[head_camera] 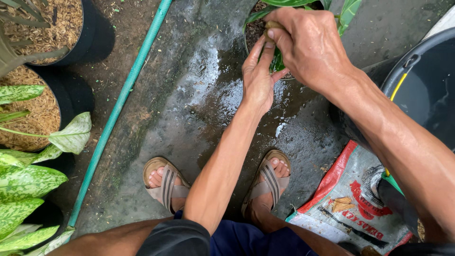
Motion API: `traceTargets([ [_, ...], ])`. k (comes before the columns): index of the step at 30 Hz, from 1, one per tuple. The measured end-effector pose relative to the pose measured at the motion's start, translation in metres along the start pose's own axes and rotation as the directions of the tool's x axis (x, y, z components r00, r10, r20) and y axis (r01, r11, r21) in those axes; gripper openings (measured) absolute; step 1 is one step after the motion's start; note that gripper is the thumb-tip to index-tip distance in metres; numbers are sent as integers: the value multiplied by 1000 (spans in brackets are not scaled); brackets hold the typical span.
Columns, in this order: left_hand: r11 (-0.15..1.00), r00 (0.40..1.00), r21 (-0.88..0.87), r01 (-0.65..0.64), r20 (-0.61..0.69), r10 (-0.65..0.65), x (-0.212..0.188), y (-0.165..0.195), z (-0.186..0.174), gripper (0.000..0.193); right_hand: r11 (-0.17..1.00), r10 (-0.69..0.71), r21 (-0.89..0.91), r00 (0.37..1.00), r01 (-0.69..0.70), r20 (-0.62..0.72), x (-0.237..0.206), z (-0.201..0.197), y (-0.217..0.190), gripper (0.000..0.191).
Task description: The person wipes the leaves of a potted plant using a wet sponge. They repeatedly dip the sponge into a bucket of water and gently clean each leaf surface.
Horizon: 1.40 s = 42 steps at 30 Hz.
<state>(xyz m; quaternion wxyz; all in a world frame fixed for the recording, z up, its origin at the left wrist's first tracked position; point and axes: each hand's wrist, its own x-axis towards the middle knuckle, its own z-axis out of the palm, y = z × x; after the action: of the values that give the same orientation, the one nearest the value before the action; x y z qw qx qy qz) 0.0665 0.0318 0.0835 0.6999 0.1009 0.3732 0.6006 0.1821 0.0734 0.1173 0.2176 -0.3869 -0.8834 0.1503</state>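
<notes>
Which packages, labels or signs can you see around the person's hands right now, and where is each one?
Sack: flat on the wet ground at lower right, beside the right foot and below the black tub; woven plastic, white and grey with a red edge band and red print, crumpled, a dry leaf on it.
No other labels, signs or screens show.

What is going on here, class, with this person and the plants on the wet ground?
A person in sandals bends over a potted plant on wet concrete. The left hand supports a green leaf from below, while the right hand presses a small brownish pad onto it from above. A green hose runs along the ground, a black tub of water stands to the right, and a printed sack lies beside it.
</notes>
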Motion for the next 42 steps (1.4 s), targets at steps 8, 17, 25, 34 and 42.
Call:
traceTargets([
  [8, 997, 997, -35, -71, -32, 70, -1, -8, -7, 36, 997, 71, -37, 991, -67, 116, -7, -12, -9, 13],
  [17, 996, 997, 56, 67, -39, -65, -4, 0, -9, 37, 976, 77, -212, 984, -41, 162, -12, -23, -12, 13],
  [25, 1000, 991, 20, -23, -132, 26, -12, -18, -25, 20, 982, 117, -175, 966, -78, 228, -13, -23, -21, 18],
  [34, 999, 988, 22, -47, -144, 49, -19, -27, -39, 32, 982, 119, -177, 956, -72, 269, -8, -21, -24, 19],
  [42, 996, 935, 82, -45, -348, 71, -16, -33, -43, 29, 986, 99, -156, 947, -53, 304, -12, -11, -28, 17],
])
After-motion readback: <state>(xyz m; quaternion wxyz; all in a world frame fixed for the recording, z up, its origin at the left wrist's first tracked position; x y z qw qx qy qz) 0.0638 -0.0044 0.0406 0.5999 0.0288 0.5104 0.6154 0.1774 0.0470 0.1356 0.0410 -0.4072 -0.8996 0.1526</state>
